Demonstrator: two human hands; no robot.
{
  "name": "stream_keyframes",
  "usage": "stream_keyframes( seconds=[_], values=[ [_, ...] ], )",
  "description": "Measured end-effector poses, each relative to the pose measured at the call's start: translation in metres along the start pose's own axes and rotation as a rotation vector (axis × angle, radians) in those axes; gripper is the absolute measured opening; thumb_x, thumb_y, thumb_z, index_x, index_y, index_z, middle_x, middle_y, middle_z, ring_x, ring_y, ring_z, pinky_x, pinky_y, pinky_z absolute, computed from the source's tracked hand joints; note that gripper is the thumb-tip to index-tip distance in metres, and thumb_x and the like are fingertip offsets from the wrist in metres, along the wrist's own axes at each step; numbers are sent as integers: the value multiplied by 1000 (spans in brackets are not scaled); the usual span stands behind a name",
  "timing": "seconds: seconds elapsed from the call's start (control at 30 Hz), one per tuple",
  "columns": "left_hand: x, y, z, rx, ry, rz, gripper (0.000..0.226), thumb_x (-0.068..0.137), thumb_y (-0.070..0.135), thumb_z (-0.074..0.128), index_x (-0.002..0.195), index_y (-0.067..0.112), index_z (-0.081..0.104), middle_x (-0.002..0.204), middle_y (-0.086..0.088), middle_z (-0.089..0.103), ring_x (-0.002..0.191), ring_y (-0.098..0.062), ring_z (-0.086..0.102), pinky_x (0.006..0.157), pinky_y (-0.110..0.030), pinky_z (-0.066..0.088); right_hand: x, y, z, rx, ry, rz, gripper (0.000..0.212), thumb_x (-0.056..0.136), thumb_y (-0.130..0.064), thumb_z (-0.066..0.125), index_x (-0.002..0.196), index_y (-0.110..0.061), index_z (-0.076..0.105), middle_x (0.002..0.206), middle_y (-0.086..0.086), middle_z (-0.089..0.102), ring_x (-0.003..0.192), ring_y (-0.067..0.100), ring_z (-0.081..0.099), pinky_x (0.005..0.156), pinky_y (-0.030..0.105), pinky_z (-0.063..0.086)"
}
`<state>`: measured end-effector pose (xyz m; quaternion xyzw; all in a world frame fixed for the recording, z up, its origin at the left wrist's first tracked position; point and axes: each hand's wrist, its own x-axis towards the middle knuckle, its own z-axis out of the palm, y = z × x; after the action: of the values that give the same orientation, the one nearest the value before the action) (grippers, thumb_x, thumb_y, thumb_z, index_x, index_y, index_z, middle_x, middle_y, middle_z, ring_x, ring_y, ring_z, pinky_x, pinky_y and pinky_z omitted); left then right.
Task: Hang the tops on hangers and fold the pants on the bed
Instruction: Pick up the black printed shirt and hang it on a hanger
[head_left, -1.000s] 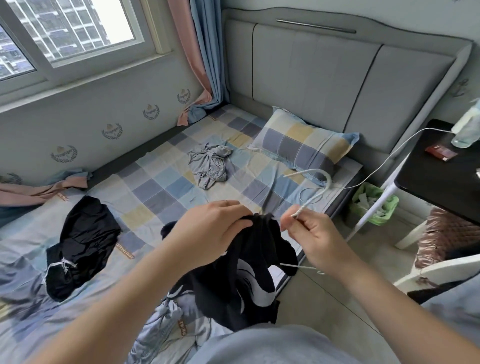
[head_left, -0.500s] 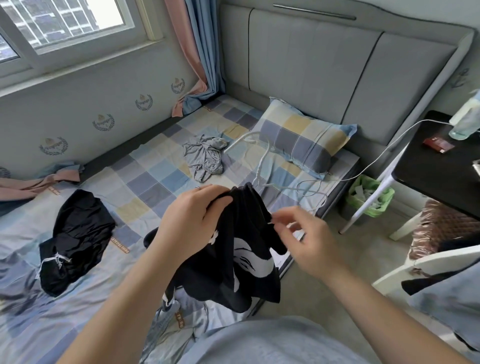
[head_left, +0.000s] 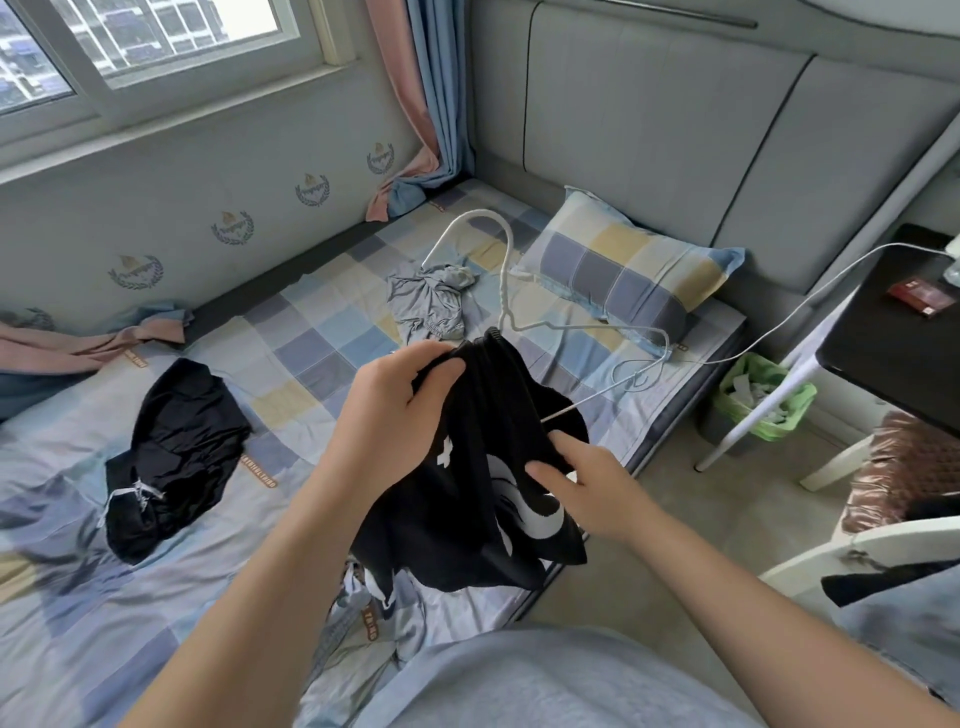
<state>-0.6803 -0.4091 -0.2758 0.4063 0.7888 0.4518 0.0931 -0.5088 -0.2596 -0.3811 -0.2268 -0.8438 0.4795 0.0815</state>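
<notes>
A black top with white print (head_left: 483, 499) hangs over the bed's near edge. My left hand (head_left: 400, 410) grips it at the collar. A white wire hanger (head_left: 506, 291) sticks up out of the collar, hook upward, with one arm poking out to the right. My right hand (head_left: 582, 478) pinches the top's fabric lower on the right side. A crumpled black garment with a white drawstring (head_left: 171, 457) lies on the bed at left. A crumpled grey garment (head_left: 434, 301) lies farther back near the pillow.
A checked pillow (head_left: 623, 265) leans at the grey headboard. A white cable (head_left: 810, 306) runs from the bed to a black side table (head_left: 904, 348) at right. A green bin (head_left: 763, 395) stands on the floor beside the bed. A white chair (head_left: 852, 551) is at right.
The hanger has gone into the top's collar and now stands with its hook up. My right hand let go of the hanger and dropped to the fabric on the right.
</notes>
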Motion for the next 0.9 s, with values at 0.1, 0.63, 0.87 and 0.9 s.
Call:
stream_keyframes(
  seconds=[0.1,0.63,0.87,0.9],
  values=[
    [0,-2,-5,-19,-54,-30,16,100,27,57,93,33,69,73,6,70,58,-12,66,55,-20,50,3,28,-3,-189,-66,119,14,99,-36,55,94,-25,62,80,-7,65,81,17,60,82,36,46],
    [-8,-27,-35,50,-344,-108,26,102,23,56,80,27,69,53,11,52,44,-4,41,49,-15,33,5,53,-67,-427,162,111,18,99,-13,54,91,-16,70,68,-14,58,72,11,47,97,37,33],
    [-8,-28,-49,-9,-283,-81,19,100,25,58,90,29,73,75,-6,71,67,-36,61,63,-44,48,10,36,-88,-435,253,33,15,98,-10,58,88,-11,69,65,-18,50,78,22,49,93,43,38],
    [-7,-28,-48,9,-299,-82,19,100,27,57,89,27,73,74,-9,69,66,-37,60,62,-46,47,11,32,-91,-446,264,13,15,98,-8,57,89,-10,69,69,-17,53,79,22,50,94,44,39]
  ],
)
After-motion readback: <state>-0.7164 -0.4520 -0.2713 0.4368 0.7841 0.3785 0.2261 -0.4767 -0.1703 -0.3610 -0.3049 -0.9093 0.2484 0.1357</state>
